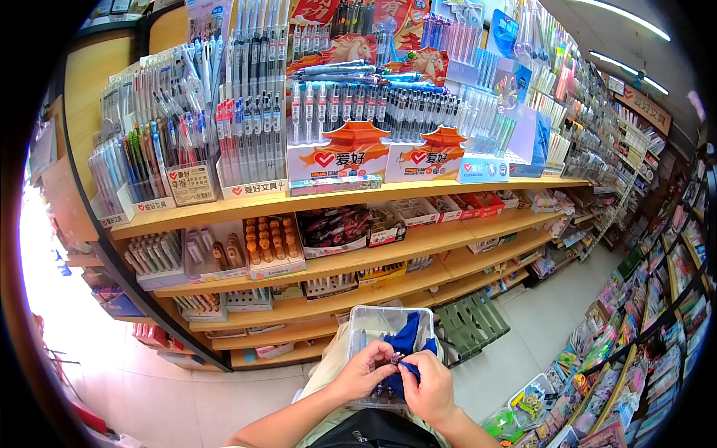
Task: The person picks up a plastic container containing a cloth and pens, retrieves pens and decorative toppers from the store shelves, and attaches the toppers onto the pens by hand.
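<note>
A clear plastic box (358,316) rests on the person's lap, with blue cloth (404,337) and some slim items inside. Over the box, my left hand (366,371) pinches a small dark item whose kind I cannot make out. My right hand (428,382) is closed on a piece of the blue cloth, its fingertips close to those of my left hand. Part of the cloth hangs below the fingers.
Wooden shelves (351,195) ahead hold pen displays and boxes of small goods. A green slatted stool (472,325) stands right of the box. More stocked racks (635,358) line the right side, and a clear bin (531,399) sits at lower right.
</note>
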`<state>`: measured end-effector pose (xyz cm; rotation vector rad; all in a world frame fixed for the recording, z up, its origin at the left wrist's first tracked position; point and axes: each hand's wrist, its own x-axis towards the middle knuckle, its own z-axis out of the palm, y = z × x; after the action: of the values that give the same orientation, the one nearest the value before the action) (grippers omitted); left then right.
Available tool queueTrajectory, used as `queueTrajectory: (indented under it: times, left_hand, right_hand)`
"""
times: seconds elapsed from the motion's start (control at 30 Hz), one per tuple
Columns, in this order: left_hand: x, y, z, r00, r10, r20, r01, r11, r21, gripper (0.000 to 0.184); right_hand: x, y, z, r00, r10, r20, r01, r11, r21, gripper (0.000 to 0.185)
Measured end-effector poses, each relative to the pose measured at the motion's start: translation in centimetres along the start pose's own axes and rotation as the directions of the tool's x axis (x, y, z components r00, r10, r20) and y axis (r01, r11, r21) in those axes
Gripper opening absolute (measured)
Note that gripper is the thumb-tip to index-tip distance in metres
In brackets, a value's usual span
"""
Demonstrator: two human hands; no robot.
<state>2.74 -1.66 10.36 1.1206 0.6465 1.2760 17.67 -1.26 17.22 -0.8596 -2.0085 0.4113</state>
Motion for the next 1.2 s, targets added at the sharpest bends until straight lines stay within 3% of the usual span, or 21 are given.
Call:
queueTrajectory:
  times: [0.87,1.07,1.2]
  left_hand:
    - [-0.2,0.3,-0.3,1.0,-0.014,0.018,0.017,0.986,-0.163,0.021]
    - [-0.2,0.2,0.0,1.0,-0.011,-0.004,0.011,0.999,-0.041,0.019]
    - [-0.1,0.2,0.1,1.0,-0.007,0.0,0.007,1.0,0.001,0.019]
  right_hand:
    - [-0.1,-0.5,0.1,1.0,-0.008,0.006,0.008,0.997,-0.07,0.022]
    - [0.1,-0.7,-0.2,0.998,-0.042,0.043,0.046,0.995,-0.09,0.021]
    - [0.2,-0.6,-0.2,1.0,-0.026,-0.014,0.026,0.999,-0.041,0.019]
